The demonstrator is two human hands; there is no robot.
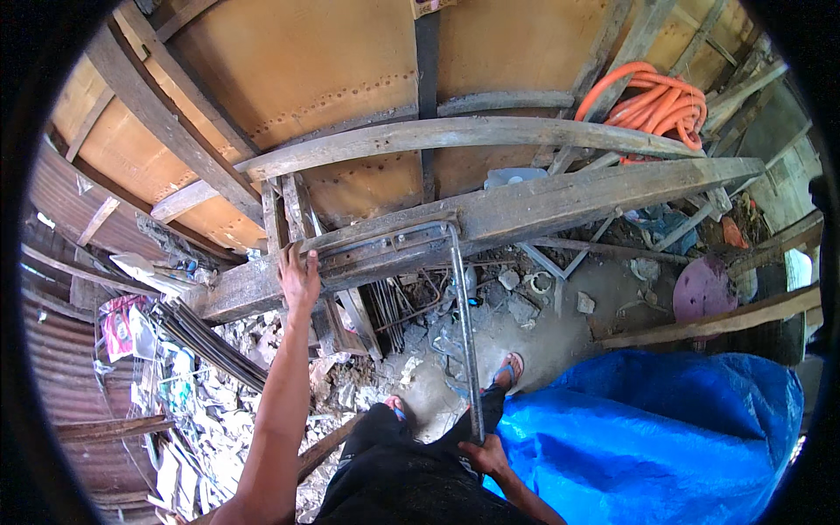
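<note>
One person's two bare hands at one thick wooden beam [560,208], which runs from about 9 o'clock to between 2 and 3 o'clock. One slender metal rod [429,228] lies along its upper face, left of centre. One metal pipe [465,324] meets the rod's right end just above centre and extends toward 5:30; the exact joint is unclear. The left hand [300,278], at 9 o'clock, rests on the beam with fingers and thumb apart; whether it also grips the rod cannot be told. The right hand [486,457], near 5:30, is clamped around the pipe's lower end. Two sandalled feet stand on the ground, one toward 5 o'clock and one at 6. Surroundings: one coiled orange hose [656,107] at 2 o'clock; one purple disc [704,289] at 3; one blue tarpaulin [647,437] at 4; one bundle of dark rods [214,344] at 8.
</note>
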